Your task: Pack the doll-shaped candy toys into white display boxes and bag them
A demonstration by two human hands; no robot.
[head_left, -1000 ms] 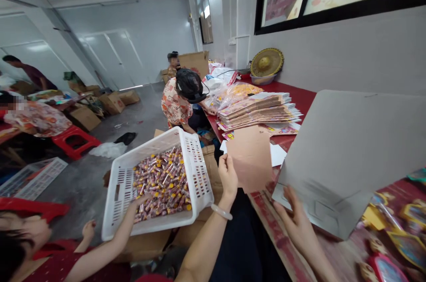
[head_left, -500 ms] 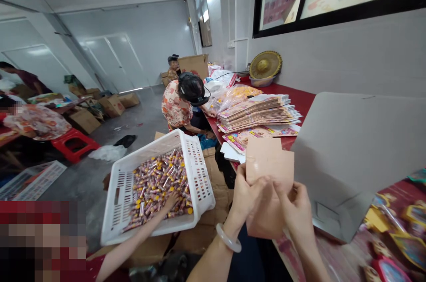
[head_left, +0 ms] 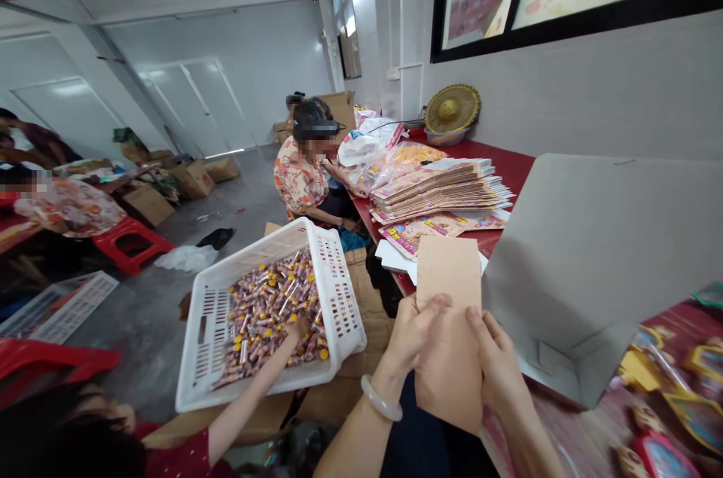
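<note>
Hands (head_left: pixel 415 335) (head_left: pixel 494 369) pinch brown card (head_left: pixel 449 327).

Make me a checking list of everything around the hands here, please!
Surface: red table along the wall, mostly covered.
Job's things: brown card piece, held upright over the table edge.
Clutter: big grey card sheet; stack of printed sheets; white basket of small wrapped tubes; straw hat.
Hands: left hand and right hand both grip the brown card piece; the left wrist wears a pale bangle.
Cables: thin dark cable near the far bags.
Surroundings: another person's arm reaches into the basket; a seated person works further along; cardboard boxes and a red stool on the floor.
</note>
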